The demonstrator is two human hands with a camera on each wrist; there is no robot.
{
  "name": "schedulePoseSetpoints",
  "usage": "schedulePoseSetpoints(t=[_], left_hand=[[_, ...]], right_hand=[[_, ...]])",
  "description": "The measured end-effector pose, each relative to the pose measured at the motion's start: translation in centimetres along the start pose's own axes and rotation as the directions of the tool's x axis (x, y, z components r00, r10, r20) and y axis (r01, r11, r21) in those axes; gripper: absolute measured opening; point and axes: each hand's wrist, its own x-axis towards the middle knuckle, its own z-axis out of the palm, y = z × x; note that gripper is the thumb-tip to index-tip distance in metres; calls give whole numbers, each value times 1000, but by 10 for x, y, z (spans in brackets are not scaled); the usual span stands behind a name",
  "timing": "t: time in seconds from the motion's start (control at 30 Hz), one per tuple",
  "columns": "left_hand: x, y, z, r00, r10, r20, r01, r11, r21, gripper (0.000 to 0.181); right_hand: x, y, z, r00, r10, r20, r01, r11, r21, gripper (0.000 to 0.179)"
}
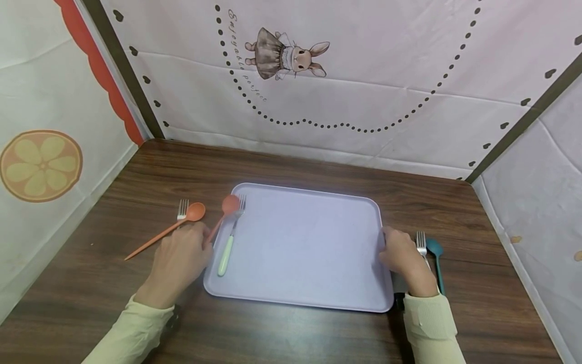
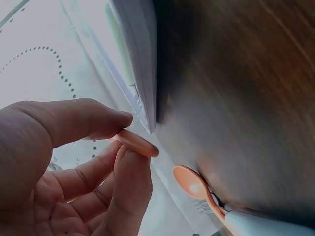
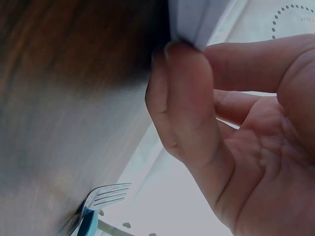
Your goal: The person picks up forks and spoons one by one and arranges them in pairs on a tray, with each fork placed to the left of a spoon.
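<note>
My left hand (image 1: 179, 255) pinches the handle of an orange spoon (image 1: 230, 203) between thumb and fingers. The spoon's bowl overlaps the left rim of a lavender tray (image 1: 300, 247) in the head view. In the left wrist view the spoon handle (image 2: 140, 143) shows end-on at the fingertips. On the tray's left side lies a fork (image 1: 226, 255) with a pale green handle. At the opposite short side, my right hand (image 1: 406, 260) grips the tray's edge, thumb above and curled fingers underneath. The right wrist view shows those fingers (image 3: 189, 88) against the rim.
Left of the tray, a second orange spoon (image 1: 195, 212) crosses a fork (image 1: 183, 208) on the wooden table (image 1: 291, 338). To the right lie another fork (image 1: 421, 242) and a teal spoon (image 1: 434, 247), partly behind the right hand. Printed cloth walls (image 1: 386, 65) border the table.
</note>
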Motion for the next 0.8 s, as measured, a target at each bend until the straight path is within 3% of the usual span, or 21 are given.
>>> schedulePoseSetpoints(t=[0.63, 0.8], left_hand=[[1, 14, -2, 998, -7, 60, 8, 1000, -18, 13], [1, 16, 1, 999, 32, 35, -33, 999, 4, 14]], right_hand=[[-1, -1, 0, 1000, 24, 14, -24, 1000, -1, 47], [0, -2, 0, 999, 29, 17, -29, 1000, 0, 48]])
